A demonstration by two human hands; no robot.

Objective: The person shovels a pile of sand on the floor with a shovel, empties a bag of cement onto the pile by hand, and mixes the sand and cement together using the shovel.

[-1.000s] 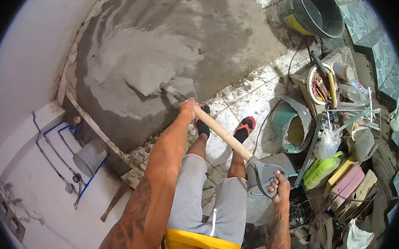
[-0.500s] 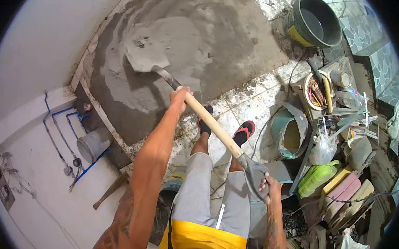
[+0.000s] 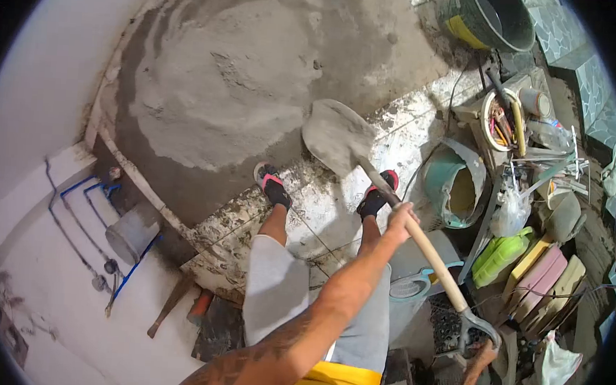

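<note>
A shovel (image 3: 334, 136) with a wooden shaft runs diagonally across the view, its broad grey-coated blade at the near right edge of the cement and sand mix (image 3: 223, 81). My left hand (image 3: 400, 225) is wrapped round the shaft close to the blade socket. At the far end my right hand (image 3: 482, 354) is closed on the D-shaped grip. No heap of mix shows on the blade, which hangs over or rests on the floor edge; I cannot tell which. The pale powder lies spread over darker sand.
A black bucket (image 3: 489, 20) stands at the upper right, and a teal bucket (image 3: 448, 180) right of my feet. Tools and containers crowd the right side, including a green case (image 3: 501, 257). A grey bucket (image 3: 133, 237) lies by blue pipes on the left.
The shovel has swung from the powder to the right, out of the mix. Both hands moved right with it, still gripping. My left foot has shifted left.
</note>
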